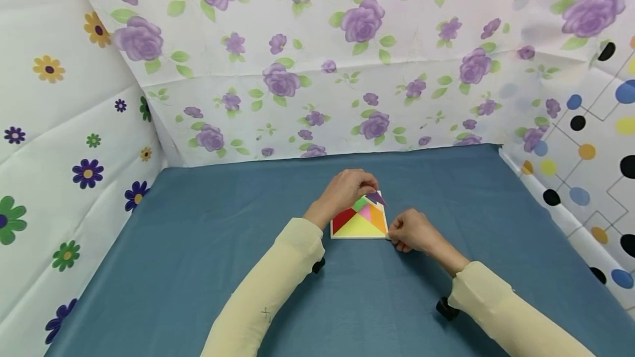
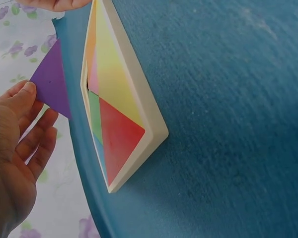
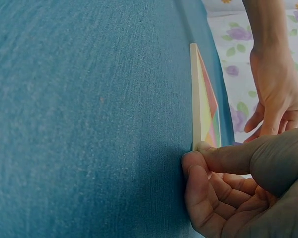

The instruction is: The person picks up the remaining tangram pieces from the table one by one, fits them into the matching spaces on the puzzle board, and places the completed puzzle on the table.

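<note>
My left hand [image 1: 347,189] pinches a purple triangular tangram piece [image 2: 52,82] between thumb and fingertips. The piece is raised above the far right part of the tangram board [image 2: 156,121], tilted in the left wrist view. In the board's pale frame lie a yellow triangle [image 1: 358,228], a red triangle [image 1: 342,219], an orange piece [image 1: 378,217], a pink piece [image 1: 366,212] and a green piece [image 1: 360,203]. A sliver of blue [image 2: 100,151] shows beside the red. With thumb and index finger, my right hand [image 3: 238,183] pinches the board's near right corner.
A blue cloth [image 1: 223,236] covers the table under the board. Behind it hangs a sheet with purple flowers [image 1: 364,21]; flowered and dotted sheets [image 1: 587,150] line the left and right sides. A dark band [image 1: 447,309] sits at the right cuff.
</note>
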Tool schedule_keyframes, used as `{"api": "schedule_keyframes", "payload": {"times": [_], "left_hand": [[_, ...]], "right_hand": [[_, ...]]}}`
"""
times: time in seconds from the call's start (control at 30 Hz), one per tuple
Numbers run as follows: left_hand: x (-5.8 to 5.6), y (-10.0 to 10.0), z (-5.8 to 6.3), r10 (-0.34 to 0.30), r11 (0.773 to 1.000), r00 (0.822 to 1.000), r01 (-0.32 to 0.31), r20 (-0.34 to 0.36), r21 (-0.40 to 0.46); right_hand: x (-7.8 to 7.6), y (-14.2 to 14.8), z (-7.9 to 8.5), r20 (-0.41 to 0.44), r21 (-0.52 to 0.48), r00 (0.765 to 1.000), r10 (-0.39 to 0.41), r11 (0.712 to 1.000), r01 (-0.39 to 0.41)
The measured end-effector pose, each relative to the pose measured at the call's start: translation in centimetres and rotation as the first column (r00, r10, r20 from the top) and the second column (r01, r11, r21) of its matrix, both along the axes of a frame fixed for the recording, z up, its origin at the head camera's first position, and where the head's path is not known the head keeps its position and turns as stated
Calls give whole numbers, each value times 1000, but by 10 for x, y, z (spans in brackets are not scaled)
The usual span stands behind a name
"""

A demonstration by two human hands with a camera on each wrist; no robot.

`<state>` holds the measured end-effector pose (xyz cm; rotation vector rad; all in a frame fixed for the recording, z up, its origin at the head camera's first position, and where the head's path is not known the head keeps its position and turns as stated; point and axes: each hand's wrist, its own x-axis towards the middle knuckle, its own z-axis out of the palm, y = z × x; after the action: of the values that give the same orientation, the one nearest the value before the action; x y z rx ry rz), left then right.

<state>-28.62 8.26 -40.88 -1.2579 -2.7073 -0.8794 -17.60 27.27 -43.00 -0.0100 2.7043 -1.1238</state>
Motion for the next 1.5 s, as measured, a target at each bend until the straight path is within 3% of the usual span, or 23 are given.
{"api": "schedule_keyframes", "payload": {"times": [0.53,1.0,1.5], "left_hand": [[-9,5,-6,22,998,998,-18,59,-56],[-14,9,-9,41,987,999,-36,27,-157],[-18,10,-9,44,984,999,-39,25,-176]], "right_hand": [[-1,-2,0,0,5,1000,3,1000,-3],[0,-2,0,18,10,1000,-20,1000,20],[-1,-1,-1,4,5,1000,-22,1000,22]]}}
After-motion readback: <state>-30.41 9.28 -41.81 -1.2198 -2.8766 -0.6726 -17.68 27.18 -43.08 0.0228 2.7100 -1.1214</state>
